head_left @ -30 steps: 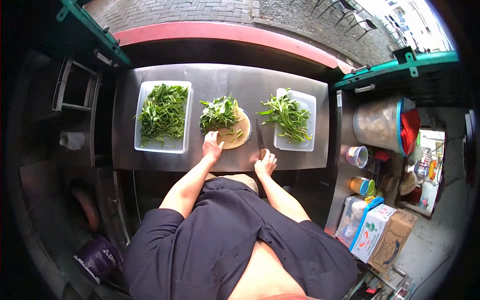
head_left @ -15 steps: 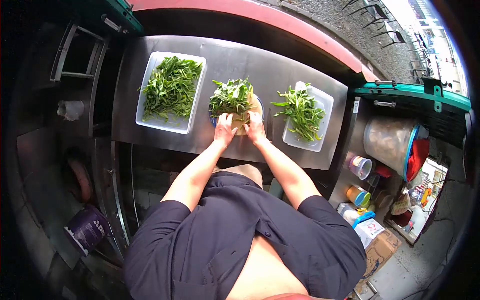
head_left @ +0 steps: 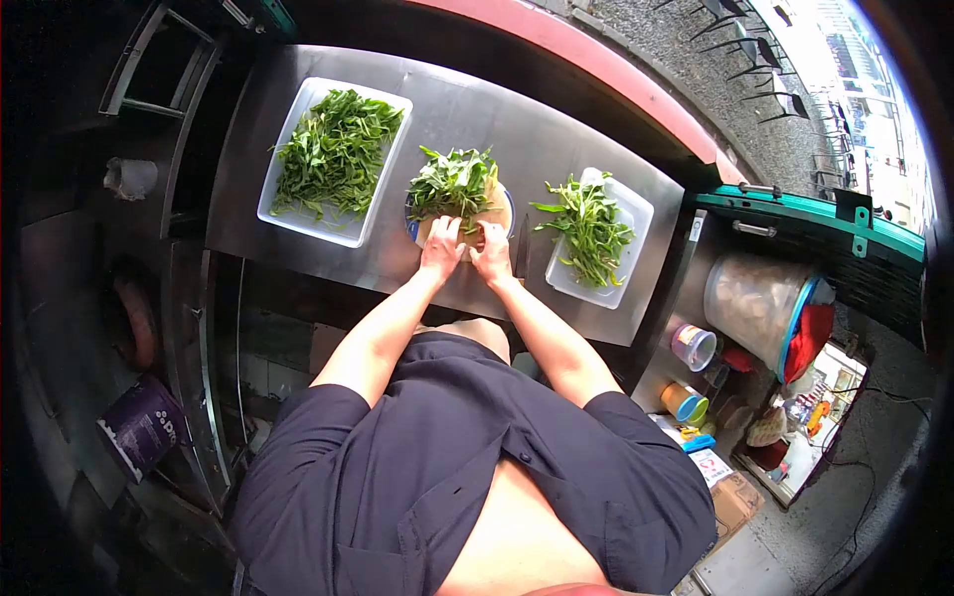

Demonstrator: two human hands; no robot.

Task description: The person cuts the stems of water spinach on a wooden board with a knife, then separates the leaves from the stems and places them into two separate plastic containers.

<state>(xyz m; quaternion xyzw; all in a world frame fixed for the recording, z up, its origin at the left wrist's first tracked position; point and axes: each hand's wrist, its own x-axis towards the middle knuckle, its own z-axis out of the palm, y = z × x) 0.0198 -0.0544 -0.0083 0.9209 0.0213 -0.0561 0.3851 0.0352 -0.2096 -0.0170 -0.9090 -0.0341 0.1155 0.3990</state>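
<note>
Leafy green vegetables (head_left: 452, 186) lie heaped on a round wooden board (head_left: 489, 213), which has a blue-edged surface showing beneath its left side. At the board's near edge, my left hand (head_left: 441, 246) has its fingers curled onto some green stems. Close beside it, my right hand (head_left: 491, 256) pinches at the same stems, its fingertips a short gap from the left ones. Between the hands the small pieces are partly hidden. To the right of the board a knife (head_left: 524, 243) lies on the steel counter (head_left: 452, 109).
A white tray (head_left: 266, 202) full of leafy greens stands at left. Another plastic tray (head_left: 636, 216) with fewer greens stands at right. Beyond the right end are a large lidded tub (head_left: 752, 298) and small containers (head_left: 693, 346). A purple bucket (head_left: 144, 427) is low at left.
My right hand has come closer to my left hand, over the board's near edge. The whole view has shifted slightly. The trays stay in place on the counter.
</note>
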